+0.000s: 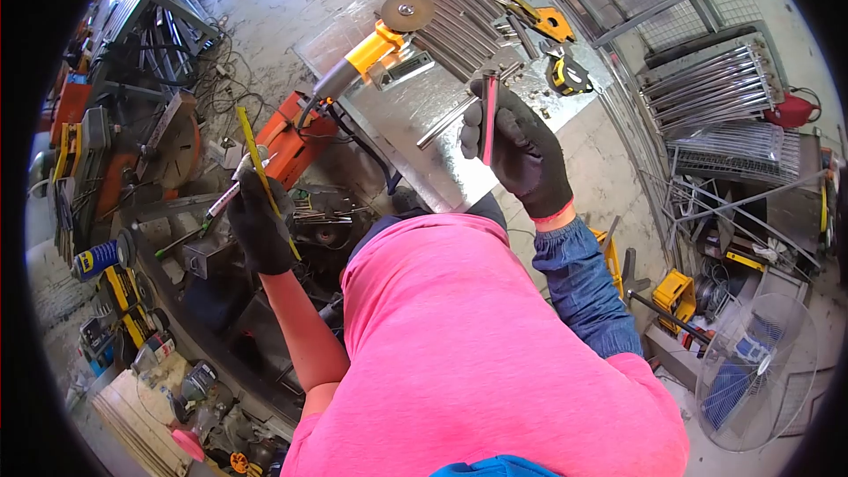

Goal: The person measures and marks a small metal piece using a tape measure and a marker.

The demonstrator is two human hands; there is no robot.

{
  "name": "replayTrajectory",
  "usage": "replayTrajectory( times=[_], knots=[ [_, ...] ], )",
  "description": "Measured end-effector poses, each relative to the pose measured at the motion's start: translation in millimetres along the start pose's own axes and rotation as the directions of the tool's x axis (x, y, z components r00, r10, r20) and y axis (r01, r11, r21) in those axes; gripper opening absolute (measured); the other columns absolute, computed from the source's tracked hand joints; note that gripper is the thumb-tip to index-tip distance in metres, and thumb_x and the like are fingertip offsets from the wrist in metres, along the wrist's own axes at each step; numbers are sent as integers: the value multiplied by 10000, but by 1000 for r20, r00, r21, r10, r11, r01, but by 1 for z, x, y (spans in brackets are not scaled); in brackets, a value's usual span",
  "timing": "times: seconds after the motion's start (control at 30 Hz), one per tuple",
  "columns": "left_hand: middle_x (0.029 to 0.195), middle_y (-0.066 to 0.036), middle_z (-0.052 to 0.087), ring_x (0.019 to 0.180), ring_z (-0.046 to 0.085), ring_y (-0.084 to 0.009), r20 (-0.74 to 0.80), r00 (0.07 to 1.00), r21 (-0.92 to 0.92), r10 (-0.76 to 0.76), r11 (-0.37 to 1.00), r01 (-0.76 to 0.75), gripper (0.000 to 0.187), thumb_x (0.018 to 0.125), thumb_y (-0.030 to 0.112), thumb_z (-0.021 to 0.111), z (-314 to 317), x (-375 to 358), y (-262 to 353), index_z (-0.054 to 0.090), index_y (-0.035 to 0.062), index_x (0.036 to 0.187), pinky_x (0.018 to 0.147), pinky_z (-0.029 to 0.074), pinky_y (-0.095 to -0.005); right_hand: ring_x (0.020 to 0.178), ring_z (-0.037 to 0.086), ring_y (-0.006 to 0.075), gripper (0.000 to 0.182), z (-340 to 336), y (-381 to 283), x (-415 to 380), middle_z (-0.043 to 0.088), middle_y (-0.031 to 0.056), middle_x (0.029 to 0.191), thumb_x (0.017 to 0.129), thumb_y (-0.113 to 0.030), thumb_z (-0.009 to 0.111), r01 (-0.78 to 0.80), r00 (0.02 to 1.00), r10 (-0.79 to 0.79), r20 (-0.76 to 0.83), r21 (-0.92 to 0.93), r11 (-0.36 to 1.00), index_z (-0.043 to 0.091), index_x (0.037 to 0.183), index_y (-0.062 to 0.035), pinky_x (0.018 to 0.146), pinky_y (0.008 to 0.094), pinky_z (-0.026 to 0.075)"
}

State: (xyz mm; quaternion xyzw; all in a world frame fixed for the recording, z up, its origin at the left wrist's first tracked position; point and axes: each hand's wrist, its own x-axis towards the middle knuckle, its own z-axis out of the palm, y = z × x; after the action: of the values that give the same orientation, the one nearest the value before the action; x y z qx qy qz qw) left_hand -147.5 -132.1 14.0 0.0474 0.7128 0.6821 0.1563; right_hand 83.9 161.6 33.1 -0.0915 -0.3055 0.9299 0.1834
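My right hand (521, 150) grips a short metal bar (488, 128) upright, long axis vertical, above the tabletop (442, 115). My left hand (258, 221), well apart, clutches a yellow ruler (261, 168) and marker (225, 197).

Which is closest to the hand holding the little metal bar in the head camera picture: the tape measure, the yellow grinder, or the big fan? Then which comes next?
From the right hand:
1. Tape measure, just above it on the metal sheet.
2. Yellow angle grinder, farther up and to the left on the same sheet.
3. Big fan, far off at the lower right on the floor.
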Motion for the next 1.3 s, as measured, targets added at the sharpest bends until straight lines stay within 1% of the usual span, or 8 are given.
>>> replayTrajectory(
  times=[0.1, 0.6, 0.7, 0.83, 0.9, 1.07, 1.23, 1.3],
  knots=[
    [717, 36, 567, 600, 501, -65, -46, 987, 140, 155, 979, -147, 375, 1100, 450, 561, 6, 2, -13, 677, 103, 1017, 546, 373, -261, 976, 638, 232, 681, 7, 0, -1, 642, 110, 1131, 991, -322, 676, -31, 990, 21, -137, -68, 997, 422, 1516, 30, 883, 397, 517],
    [757, 34, 613, 664, 549, -66, -2, 1000, -113, -19, 993, 19, 377, 1112, 398, 557, 12, 4, -18, 690, 70, 983, 570, 392, -267, 1080, 702, 264, 686, -15, 3, -3, 666, 140, 1247, 1013, -336, 660, -18, 991, 19, -134, 9, 1000, 402, 1549, 6, 974, 423, 558],
    [750, 21, 615, 636, 546, -80, 53, 996, -151, -68, 986, 75, 371, 1120, 388, 542, -2, 17, -40, 698, 68, 1019, 575, 394, -274, 1023, 707, 238, 555, -5, -1, 1, 690, 124, 1180, 983, -147, 671, -82, 931, -34, -362, -298, 951, 494, 1486, 6, 916, 382, 571],
    [753, 12, 593, 628, 530, -93, 115, 992, 81, 43, 995, -53, 389, 1123, 386, 472, 7, 5, -16, 663, 56, 1202, 566, 404, -257, 928, 740, 204, 397, -56, 18, -5, 747, 130, 1072, 923, -87, 707, -107, 878, -337, -341, -824, 556, 671, 1304, 19, 835, 326, 575],
    [729, 24, 564, 604, 506, -88, 180, 977, 224, 113, 963, -152, 383, 1126, 357, 447, 7, -2, -8, 651, 48, 1226, 549, 389, -252, 856, 729, 230, 311, -70, 17, -16, 757, 121, 984, 847, -62, 709, -186, 872, -469, -140, -981, -53, 754, 1154, -28, 789, 362, 569],
    [723, -11, 580, 548, 525, -115, 342, 938, 68, 60, 994, -88, 295, 1083, 173, 450, -9, 3, -29, 649, 30, 1249, 505, 432, -285, 810, 680, 331, 247, -82, 34, -32, 721, 101, 853, 769, -98, 723, 39, 934, -335, 121, -970, -241, 793, 1005, -117, 776, 443, 536],
    [788, -52, 644, 600, 610, -159, 359, 898, 517, 255, 747, -419, 287, 1027, 167, 577, -13, 18, -56, 641, 36, 1274, 569, 500, -315, 942, 645, 310, 248, -78, 62, -31, 691, 70, 948, 765, -132, 733, 63, 950, -248, 189, -896, -439, 751, 1012, -155, 881, 462, 476],
    [678, -1, 525, 535, 467, -117, 346, 920, 433, 187, 837, -333, 433, 1100, 351, 391, 3, 19, -52, 644, 40, 1262, 510, 378, -284, 958, 643, 304, 239, -74, 62, -22, 687, 64, 969, 765, -137, 735, 45, 948, -264, 178, -895, -443, 741, 1003, -157, 888, 463, 473]
  ],
)
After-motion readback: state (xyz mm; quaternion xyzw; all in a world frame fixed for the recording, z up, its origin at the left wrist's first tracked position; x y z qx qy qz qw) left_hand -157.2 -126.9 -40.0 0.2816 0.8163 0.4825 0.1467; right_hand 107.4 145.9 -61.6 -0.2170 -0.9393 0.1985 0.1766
